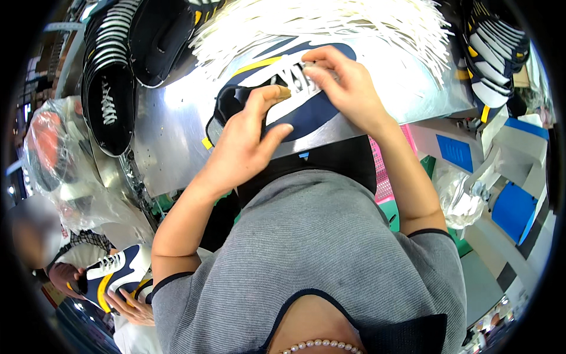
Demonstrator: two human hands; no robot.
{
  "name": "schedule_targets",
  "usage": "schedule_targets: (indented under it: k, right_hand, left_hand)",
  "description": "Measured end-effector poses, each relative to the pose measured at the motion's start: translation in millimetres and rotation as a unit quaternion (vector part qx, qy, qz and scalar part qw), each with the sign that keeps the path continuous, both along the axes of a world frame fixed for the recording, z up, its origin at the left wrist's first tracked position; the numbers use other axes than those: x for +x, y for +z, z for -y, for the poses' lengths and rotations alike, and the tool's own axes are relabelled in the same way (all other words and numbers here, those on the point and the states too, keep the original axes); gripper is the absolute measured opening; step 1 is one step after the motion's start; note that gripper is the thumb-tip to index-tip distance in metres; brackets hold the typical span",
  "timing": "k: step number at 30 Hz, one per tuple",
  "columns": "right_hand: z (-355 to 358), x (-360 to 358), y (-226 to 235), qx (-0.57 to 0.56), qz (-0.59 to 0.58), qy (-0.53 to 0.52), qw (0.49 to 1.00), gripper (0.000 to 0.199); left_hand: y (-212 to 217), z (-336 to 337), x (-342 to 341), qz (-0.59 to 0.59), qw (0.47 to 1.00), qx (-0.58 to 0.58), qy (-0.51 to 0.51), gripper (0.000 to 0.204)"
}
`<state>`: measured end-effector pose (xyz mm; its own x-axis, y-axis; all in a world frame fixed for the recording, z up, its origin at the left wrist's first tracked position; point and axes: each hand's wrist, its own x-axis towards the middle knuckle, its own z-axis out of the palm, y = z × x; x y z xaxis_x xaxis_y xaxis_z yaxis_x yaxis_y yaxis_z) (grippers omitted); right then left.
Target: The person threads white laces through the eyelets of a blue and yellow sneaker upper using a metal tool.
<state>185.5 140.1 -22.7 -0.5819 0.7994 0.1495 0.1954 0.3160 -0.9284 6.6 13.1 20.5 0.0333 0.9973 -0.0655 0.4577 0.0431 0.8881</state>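
Observation:
A navy and white sneaker (312,118) with yellow trim lies on its side on the metal table, its dark collar toward the left. White shoelace (298,79) runs in zigzags across its front. My right hand (345,79) pinches the lace between thumb and index finger near the far eyelets. Over the collar end rests my left hand (244,133), its index finger touching the shoe beside the lacing and its thumb spread apart. A tan covering shows on that index fingertip. The left hand's other fingers are mostly hidden.
Loose white laces (330,23) are heaped along the table's far side. Dark laced sneakers stand at the left (109,94) and right (492,53). A plastic bag (53,153) hangs at left. Lower left, another person's hands hold a similar sneaker (115,271). A pink basket (382,168) sits below the table.

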Motion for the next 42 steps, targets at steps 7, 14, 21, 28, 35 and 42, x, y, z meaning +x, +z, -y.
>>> schedule_targets:
  k: [7,14,21,28,35,42]
  right_hand:
    - [-29.7,73.2,37.0,0.02,0.114,0.246,0.962,0.017]
    - [-14.0,-8.6,-11.9,0.106,-0.011,-0.065,0.992,0.024]
    - [-6.8,-17.0,-21.4,0.132,0.023,-0.13,0.982,0.019]
    - [-6.6,-15.1,0.5,-0.005,0.066,-0.096,0.993,0.02]
    - [-8.1,-18.2,11.0,-0.036,0.098,0.005,0.994,0.019]
    - [-21.0,-29.4,18.0,0.019,0.131,0.076,0.988,0.02]
  left_hand:
    - [15.2,-16.2,-32.0,0.136,0.974,-0.182,-0.019,0.027]
    - [18.4,-39.8,-31.3,0.202,0.939,-0.278,-0.007,0.027]
    - [26.7,-36.2,-25.1,-0.005,0.981,-0.175,-0.088,0.028]
    - [37.5,-24.0,-31.4,-0.125,0.973,-0.169,-0.093,0.028]
    - [4.9,-6.5,-7.0,0.159,0.973,-0.084,0.146,0.025]
    - [-26.2,-15.4,0.2,0.062,0.98,0.016,0.189,0.027]
